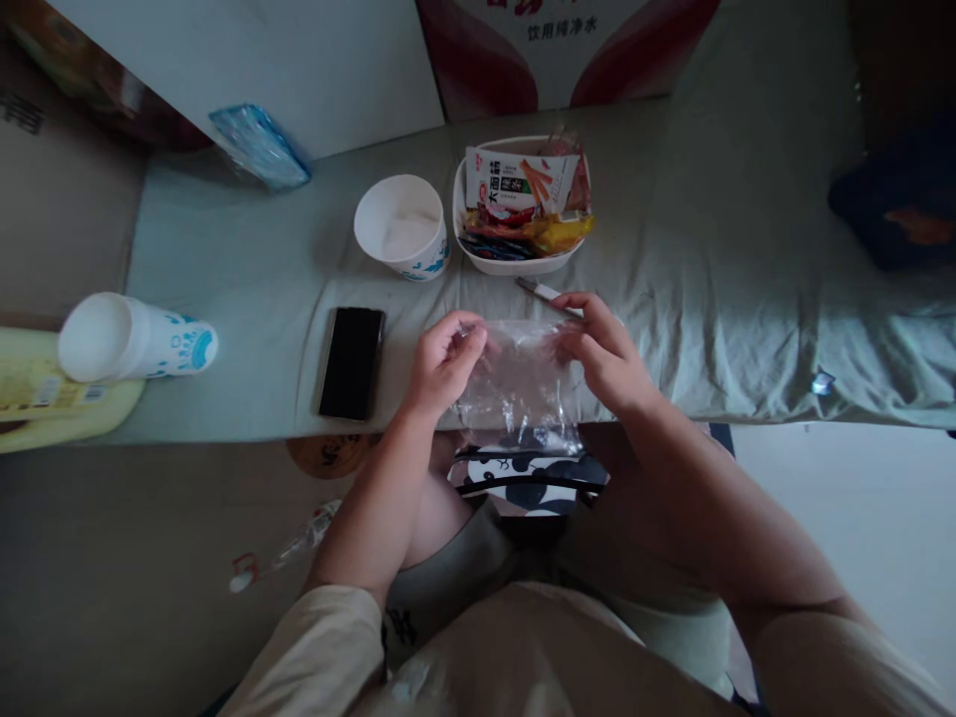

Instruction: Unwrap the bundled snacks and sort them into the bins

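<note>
A clear plastic bag [523, 378] is stretched between my two hands at the front edge of the cloth-covered surface. My left hand [446, 360] pinches its upper left corner between thumb and fingers. At the upper right corner, my right hand [606, 351] grips the bag, thumb and fingers closed on it. Just beyond the right fingers lies a thin light-coloured tool with a grey end [539, 290], partly hidden by that hand. A white basket [515, 267] of packaged snacks [523, 184] stands behind the bag.
Left of the basket stands a white paper tub [399, 227]. A black phone [351, 363] lies left of my left hand. Farther left are stacked paper cups [138, 339] and a yellow jug [45, 388]. A blue packet [261, 147] leans at the back. A carton [568, 60] stands behind.
</note>
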Demonstrator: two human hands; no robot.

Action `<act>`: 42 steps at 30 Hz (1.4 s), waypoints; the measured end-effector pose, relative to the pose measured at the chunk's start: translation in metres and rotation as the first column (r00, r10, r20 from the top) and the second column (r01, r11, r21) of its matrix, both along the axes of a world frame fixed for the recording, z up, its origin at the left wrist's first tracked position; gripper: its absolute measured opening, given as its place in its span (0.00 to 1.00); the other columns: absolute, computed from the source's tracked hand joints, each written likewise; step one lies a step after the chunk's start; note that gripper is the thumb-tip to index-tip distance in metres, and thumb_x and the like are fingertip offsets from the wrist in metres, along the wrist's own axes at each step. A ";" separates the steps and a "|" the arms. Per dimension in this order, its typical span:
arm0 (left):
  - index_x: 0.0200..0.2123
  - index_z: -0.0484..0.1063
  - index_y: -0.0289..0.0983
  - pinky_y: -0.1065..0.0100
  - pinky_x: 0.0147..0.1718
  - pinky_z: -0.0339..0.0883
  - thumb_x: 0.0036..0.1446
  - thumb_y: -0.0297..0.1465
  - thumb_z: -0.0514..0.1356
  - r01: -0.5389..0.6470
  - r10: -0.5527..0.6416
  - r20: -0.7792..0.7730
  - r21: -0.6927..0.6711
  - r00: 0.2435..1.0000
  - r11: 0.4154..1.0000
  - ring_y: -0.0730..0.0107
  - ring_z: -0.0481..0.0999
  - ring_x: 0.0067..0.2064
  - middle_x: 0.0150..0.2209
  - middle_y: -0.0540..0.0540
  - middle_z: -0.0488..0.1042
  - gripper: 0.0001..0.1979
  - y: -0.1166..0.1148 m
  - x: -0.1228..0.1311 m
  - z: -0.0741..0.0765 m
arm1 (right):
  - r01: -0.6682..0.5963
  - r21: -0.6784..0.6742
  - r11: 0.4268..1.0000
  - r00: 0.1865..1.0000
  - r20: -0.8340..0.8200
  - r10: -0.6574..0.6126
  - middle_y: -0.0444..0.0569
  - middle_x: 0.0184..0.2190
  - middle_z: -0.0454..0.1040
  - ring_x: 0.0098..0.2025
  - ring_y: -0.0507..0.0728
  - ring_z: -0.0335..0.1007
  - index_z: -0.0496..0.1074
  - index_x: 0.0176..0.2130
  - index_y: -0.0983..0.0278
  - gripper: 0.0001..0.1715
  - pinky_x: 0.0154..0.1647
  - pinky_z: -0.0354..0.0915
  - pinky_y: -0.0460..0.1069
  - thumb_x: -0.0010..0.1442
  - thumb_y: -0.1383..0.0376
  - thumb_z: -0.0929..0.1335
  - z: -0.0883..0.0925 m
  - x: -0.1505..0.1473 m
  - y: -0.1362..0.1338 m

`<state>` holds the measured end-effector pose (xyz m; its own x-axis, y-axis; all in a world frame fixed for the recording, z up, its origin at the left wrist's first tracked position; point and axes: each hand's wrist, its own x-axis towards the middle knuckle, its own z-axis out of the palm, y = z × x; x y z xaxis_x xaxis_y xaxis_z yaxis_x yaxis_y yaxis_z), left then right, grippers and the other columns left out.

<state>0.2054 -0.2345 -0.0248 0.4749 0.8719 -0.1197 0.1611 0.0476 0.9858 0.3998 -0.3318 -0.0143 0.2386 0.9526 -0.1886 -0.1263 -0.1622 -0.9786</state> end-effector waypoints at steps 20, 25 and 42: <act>0.39 0.73 0.38 0.66 0.30 0.72 0.55 0.49 0.66 -0.085 0.116 0.036 -0.478 0.993 0.874 0.58 0.84 0.35 0.32 0.43 0.81 0.20 0.007 0.009 0.004 | -0.045 -0.088 0.995 0.998 -0.046 0.041 0.42 0.25 0.71 0.27 0.50 0.66 0.69 0.36 0.62 0.15 0.31 0.64 0.50 0.57 0.54 0.72 -0.002 0.000 0.005; 0.37 0.74 0.38 0.65 0.30 0.73 0.48 0.55 0.70 0.076 -0.023 0.113 -0.484 0.993 0.872 0.61 0.82 0.32 0.29 0.44 0.79 0.27 0.011 0.007 0.000 | -0.153 -0.047 0.987 0.987 -0.054 0.150 0.43 0.22 0.71 0.24 0.50 0.65 0.69 0.32 0.62 0.19 0.29 0.63 0.49 0.62 0.50 0.70 -0.001 0.001 0.005; 0.41 0.75 0.40 0.69 0.22 0.72 0.48 0.40 0.71 0.044 0.002 0.089 -0.505 0.996 0.862 0.65 0.79 0.24 0.21 0.53 0.75 0.19 0.010 0.004 0.010 | -0.003 -0.017 1.000 1.000 -0.016 0.002 0.38 0.18 0.66 0.20 0.49 0.61 0.76 0.45 0.62 0.20 0.24 0.60 0.47 0.61 0.51 0.71 0.000 0.003 0.002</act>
<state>0.2090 -0.2247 -0.0150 0.5206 0.6919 -0.5003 0.0858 0.5406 0.8369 0.4030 -0.3295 -0.0144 0.2331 0.9497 -0.2091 -0.1418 -0.1795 -0.9735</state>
